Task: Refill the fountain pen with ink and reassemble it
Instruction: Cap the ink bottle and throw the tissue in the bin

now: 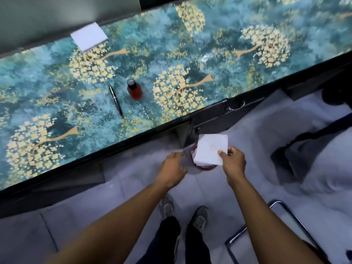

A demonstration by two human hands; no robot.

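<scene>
Tissue (211,149), pinched in my right hand (233,164) above the bin (204,167), left hand (172,166) loose and empty; fountain pen (116,101) lay assembled on the table (238,60) at eleven o'clock, nearer my left, long axis twelve-to-six, beside the ink bottle (134,89).

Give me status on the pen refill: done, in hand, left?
Looks done: the pen lies in one piece on the table beside the ink bottle, cap apparently on. In hand: the right hand pinches a faintly stained tissue above a red bin; the left hand holds nothing. Left: apparently just dropping the tissue.
</scene>
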